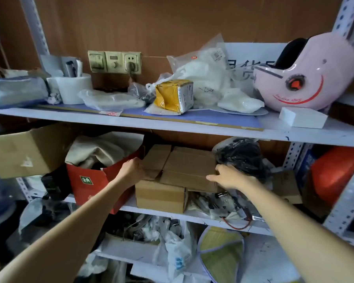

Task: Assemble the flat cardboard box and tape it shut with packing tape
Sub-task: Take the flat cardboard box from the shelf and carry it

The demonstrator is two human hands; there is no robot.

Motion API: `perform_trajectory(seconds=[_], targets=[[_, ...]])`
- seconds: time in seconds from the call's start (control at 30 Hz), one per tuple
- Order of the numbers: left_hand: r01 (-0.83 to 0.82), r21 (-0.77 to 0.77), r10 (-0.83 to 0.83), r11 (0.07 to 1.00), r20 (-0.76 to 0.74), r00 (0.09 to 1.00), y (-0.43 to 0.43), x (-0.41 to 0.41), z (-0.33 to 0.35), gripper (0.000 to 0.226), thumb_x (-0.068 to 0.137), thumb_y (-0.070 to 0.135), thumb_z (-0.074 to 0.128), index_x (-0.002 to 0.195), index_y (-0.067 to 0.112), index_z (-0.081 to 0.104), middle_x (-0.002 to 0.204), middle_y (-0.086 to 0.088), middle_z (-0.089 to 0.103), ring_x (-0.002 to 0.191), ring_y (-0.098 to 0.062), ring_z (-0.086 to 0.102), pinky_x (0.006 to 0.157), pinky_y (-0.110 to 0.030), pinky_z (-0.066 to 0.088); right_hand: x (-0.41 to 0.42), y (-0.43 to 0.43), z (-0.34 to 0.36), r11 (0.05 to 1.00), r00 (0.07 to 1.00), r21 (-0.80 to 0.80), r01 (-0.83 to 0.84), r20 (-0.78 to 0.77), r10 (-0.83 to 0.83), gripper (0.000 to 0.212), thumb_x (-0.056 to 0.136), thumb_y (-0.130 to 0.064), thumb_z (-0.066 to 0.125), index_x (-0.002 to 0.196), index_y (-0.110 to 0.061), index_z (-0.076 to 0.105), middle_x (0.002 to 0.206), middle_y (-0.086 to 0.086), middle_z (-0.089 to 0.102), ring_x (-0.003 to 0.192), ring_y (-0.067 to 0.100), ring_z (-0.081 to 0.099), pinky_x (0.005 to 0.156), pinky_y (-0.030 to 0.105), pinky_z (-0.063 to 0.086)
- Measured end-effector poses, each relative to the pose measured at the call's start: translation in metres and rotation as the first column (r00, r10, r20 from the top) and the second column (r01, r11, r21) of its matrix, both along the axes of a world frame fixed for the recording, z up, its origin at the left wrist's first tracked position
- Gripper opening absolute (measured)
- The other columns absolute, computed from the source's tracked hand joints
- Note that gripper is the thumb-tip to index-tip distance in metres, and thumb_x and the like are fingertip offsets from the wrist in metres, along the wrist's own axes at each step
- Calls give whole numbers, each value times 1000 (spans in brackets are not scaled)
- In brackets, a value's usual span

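A flat brown cardboard box (189, 166) lies on top of a stack of small cardboard boxes (159, 196) on the middle shelf. My left hand (131, 167) grips its left edge, fingers curled over the cardboard. My right hand (228, 176) holds its right front corner, thumb on top. Both arms reach forward from the bottom of the view. No packing tape roll is visible.
A red paper bag (90, 180) with cloth stands left of the stack, a black plastic bundle (241, 156) to the right. A larger cardboard box (23, 152) sits far left. The upper shelf (172, 123) carries a pink helmet (309, 72), bags and a yellow parcel (174, 96).
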State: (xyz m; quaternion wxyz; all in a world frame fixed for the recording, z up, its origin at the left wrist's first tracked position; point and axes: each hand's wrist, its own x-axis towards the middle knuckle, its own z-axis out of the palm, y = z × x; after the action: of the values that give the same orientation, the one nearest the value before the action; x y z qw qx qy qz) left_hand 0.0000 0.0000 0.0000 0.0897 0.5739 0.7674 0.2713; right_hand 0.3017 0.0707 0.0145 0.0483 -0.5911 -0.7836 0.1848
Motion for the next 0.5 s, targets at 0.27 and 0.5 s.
perform_trajectory(seconds=[0.27, 0.5], targets=[[-100, -128, 104, 987, 30, 994, 20, 1, -7, 47, 75, 18, 72, 119, 7, 58, 119, -16, 62, 112, -36, 55, 92, -37, 46, -26, 17, -17, 973, 928, -140, 182, -303, -217, 90, 84, -29, 71, 148, 2, 16, 154, 17, 27, 139, 30, 32, 110, 36, 30], [-99, -183, 149, 978, 286, 947, 28, 16, -3, 86, 66, 16, 84, 138, 9, 39, 142, -21, 39, 130, -39, 40, 108, -48, 35, -8, 21, -9, 912, 773, -266, 312, -488, -407, 110, 70, -4, 81, 151, -8, 7, 158, 11, 18, 143, 27, 22, 112, 38, 26]])
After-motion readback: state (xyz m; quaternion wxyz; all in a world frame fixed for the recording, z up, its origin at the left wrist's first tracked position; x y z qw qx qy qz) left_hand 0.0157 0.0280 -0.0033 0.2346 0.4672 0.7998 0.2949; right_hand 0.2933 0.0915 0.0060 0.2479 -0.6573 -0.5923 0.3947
